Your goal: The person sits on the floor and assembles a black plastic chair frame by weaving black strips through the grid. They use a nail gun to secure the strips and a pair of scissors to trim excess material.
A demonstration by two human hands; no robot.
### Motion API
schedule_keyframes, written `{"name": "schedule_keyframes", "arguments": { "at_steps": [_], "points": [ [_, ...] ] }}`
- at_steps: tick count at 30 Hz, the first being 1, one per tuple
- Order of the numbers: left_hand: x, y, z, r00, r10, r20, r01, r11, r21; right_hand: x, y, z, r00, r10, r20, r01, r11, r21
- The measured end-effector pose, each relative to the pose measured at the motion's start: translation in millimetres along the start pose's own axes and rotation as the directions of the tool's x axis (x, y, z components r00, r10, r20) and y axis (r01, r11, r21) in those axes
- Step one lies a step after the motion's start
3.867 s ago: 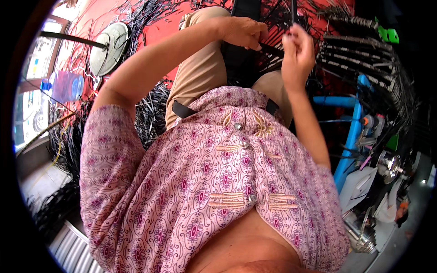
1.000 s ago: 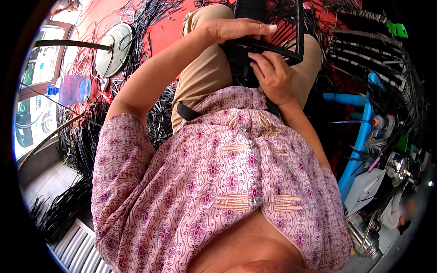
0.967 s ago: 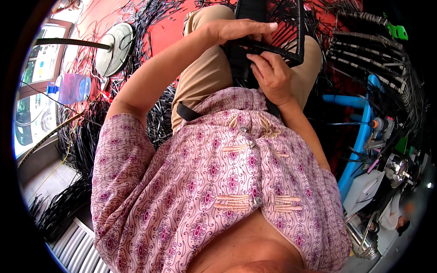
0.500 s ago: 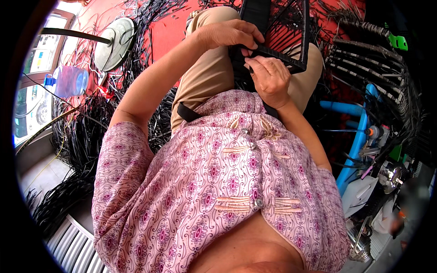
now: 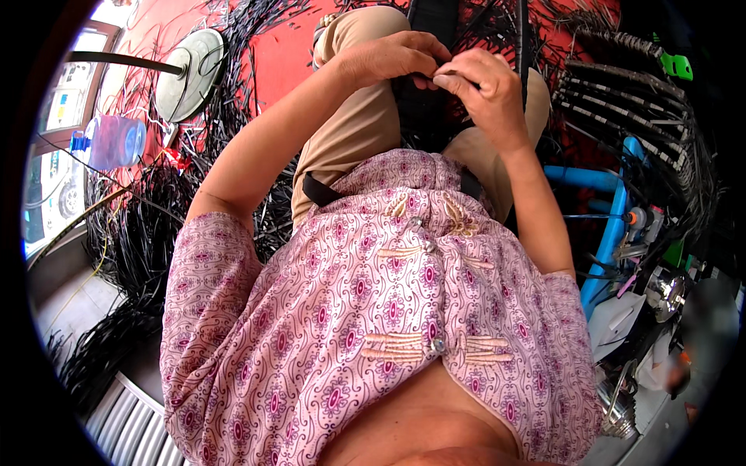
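Both of my hands meet above my lap, fingertips almost touching. My left hand has its fingers curled in a pinch over a dark woven piece lying between my knees. Beside it my right hand is closed, thumb against forefinger, on a thin black strip that runs toward the left fingertips. Exactly what the left fingers grip is mostly hidden. Just past the right hand, a slim black bar of a frame stands near my knee.
Loose black strips pile up on the left near a round pale base and a blue water bottle. To the right are a slatted black woven piece, a blue tubular frame and assorted tools. Red floor shows ahead.
My right hand has lifted up and slightly right, its fingers now pinched higher beside the left hand. The black frame's corner and slats no longer show as before. My left hand hardly moved.
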State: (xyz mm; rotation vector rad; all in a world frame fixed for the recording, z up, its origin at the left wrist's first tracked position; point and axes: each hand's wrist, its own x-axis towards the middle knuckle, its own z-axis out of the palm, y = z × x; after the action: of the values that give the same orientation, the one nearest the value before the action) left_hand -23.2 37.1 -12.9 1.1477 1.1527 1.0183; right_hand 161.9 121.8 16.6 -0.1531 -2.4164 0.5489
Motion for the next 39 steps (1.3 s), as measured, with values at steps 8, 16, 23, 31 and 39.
{"name": "schedule_keyframes", "arguments": {
  "at_steps": [8, 16, 23, 31, 39],
  "points": [
    [-5.4, 1.4, -0.4, 0.999, -0.037, -0.025, 0.035, 0.997, -0.063, 15.6, 38.2, 0.6, 0.794, 0.464, 0.392, -0.588, 0.749, 0.306],
    [-6.2, 15.8, 8.0, 0.991, -0.116, -0.064, 0.12, 0.99, 0.074, 20.9, 49.8, 8.6, 0.573, 0.53, 0.625, -0.814, 0.455, 0.361],
    [-0.2, 11.2, 10.3, 0.994, -0.071, -0.083, 0.078, 0.994, 0.082, 19.4, 54.6, 16.9, 0.581, 0.558, 0.592, -0.813, 0.432, 0.391],
    [6.4, -10.1, 12.8, 0.968, -0.004, -0.25, -0.016, 0.997, -0.076, 15.2, 54.6, 20.1, 0.67, 0.6, 0.438, -0.742, 0.513, 0.431],
    [14.9, -19.0, 0.5, 0.922, -0.164, -0.351, 0.105, 0.978, -0.181, -16.3, 12.7, 4.9, 0.895, 0.428, -0.126, -0.433, 0.901, -0.015]
  ]
}}
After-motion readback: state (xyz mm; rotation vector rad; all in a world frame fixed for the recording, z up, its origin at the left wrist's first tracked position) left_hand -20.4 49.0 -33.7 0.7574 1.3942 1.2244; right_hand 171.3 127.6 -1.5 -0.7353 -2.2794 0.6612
